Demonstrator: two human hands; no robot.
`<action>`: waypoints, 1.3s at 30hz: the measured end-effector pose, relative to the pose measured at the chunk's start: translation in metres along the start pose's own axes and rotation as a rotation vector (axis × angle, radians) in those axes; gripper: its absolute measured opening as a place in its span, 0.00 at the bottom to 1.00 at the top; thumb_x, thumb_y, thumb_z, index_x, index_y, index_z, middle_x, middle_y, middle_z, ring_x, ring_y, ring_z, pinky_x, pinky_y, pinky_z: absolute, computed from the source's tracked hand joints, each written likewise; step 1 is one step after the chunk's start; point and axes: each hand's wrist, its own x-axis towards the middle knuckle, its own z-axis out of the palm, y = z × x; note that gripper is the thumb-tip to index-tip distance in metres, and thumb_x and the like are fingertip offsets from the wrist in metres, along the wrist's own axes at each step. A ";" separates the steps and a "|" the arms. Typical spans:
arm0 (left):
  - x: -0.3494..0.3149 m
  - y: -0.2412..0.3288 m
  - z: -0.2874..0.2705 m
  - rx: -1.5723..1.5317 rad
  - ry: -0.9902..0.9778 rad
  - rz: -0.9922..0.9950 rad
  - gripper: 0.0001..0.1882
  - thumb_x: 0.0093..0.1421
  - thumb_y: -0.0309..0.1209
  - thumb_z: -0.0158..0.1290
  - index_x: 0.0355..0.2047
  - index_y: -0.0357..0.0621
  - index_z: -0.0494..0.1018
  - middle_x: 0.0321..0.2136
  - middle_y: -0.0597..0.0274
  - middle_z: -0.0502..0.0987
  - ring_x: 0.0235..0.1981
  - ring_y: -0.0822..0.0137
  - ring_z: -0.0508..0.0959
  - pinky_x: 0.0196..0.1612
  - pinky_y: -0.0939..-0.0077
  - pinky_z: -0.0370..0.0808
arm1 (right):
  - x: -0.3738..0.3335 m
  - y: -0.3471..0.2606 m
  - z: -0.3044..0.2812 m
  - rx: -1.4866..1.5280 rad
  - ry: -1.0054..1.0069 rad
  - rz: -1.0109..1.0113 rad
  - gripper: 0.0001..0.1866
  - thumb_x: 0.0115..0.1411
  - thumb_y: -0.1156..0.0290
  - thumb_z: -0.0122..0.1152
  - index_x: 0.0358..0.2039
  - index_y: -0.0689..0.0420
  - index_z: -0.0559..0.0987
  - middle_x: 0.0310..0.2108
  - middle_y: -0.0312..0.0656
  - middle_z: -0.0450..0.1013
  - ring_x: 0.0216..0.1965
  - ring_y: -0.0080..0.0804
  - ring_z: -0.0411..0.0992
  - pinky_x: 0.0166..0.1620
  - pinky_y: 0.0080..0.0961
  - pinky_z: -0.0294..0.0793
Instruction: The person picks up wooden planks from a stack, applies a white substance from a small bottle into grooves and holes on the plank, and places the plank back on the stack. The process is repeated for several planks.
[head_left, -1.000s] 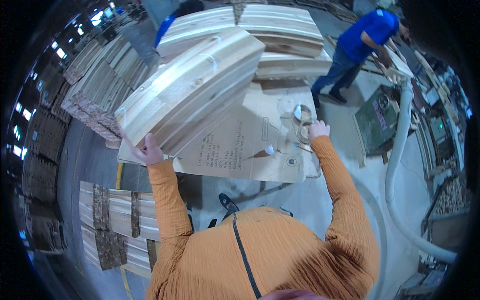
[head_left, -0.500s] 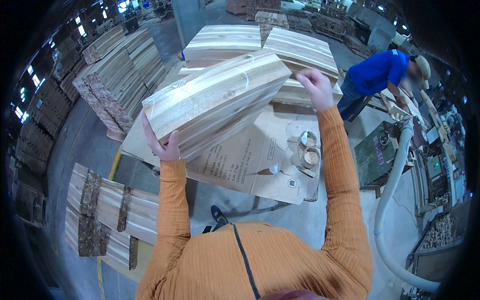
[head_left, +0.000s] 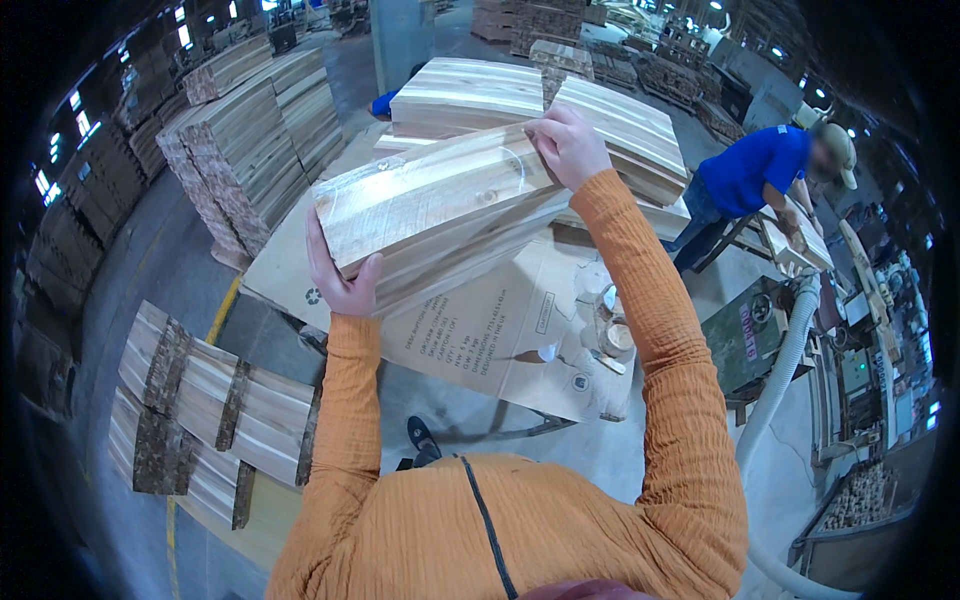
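Between my hands is a thick wooden board (head_left: 430, 200), striped in light and brown strips, with a curved pale line near its right end. It is held at a slant above a worktable covered with flattened cardboard (head_left: 470, 335). My left hand (head_left: 343, 275) clasps its left end, thumb on the near side and fingers round the end. At the far right corner, my right hand (head_left: 572, 148) is closed over the edge. Just beyond lie stacks of similar boards, one at the back (head_left: 465, 95) and one at the right (head_left: 625, 130).
Small round containers (head_left: 615, 335) stand on the cardboard's right side. Tall board stacks (head_left: 250, 150) rise at the left, and more boards (head_left: 215, 400) lie low at the near left. A person in blue (head_left: 750, 180) works at the right, near a green machine (head_left: 750, 335) and pale hose (head_left: 785, 360).
My right hand has come left and down onto the board's right end, where before it was raised apart from it. My left hand keeps its hold.
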 end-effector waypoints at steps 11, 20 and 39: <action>-0.001 0.001 0.000 -0.018 0.001 -0.019 0.46 0.44 0.44 0.58 0.57 0.27 0.54 0.49 0.42 0.66 0.51 0.51 0.68 0.53 0.65 0.63 | -0.009 -0.003 -0.012 -0.148 -0.150 -0.047 0.21 0.51 0.80 0.49 0.44 0.48 0.77 0.36 0.40 0.69 0.41 0.39 0.65 0.47 0.31 0.67; 0.000 -0.001 0.001 -0.018 0.008 -0.036 0.45 0.44 0.42 0.57 0.57 0.27 0.54 0.49 0.42 0.66 0.51 0.51 0.68 0.54 0.64 0.62 | -0.014 -0.006 -0.010 -0.057 -0.171 0.045 0.22 0.50 0.84 0.45 0.43 0.51 0.78 0.41 0.42 0.69 0.46 0.41 0.64 0.52 0.31 0.63; -0.002 -0.015 0.001 -0.066 0.022 -0.050 0.42 0.46 0.36 0.55 0.59 0.28 0.53 0.52 0.44 0.65 0.53 0.55 0.66 0.55 0.67 0.61 | -0.058 -0.002 -0.027 0.607 0.134 0.320 0.12 0.53 0.78 0.45 0.35 0.60 0.76 0.26 0.38 0.70 0.25 0.21 0.66 0.31 0.18 0.67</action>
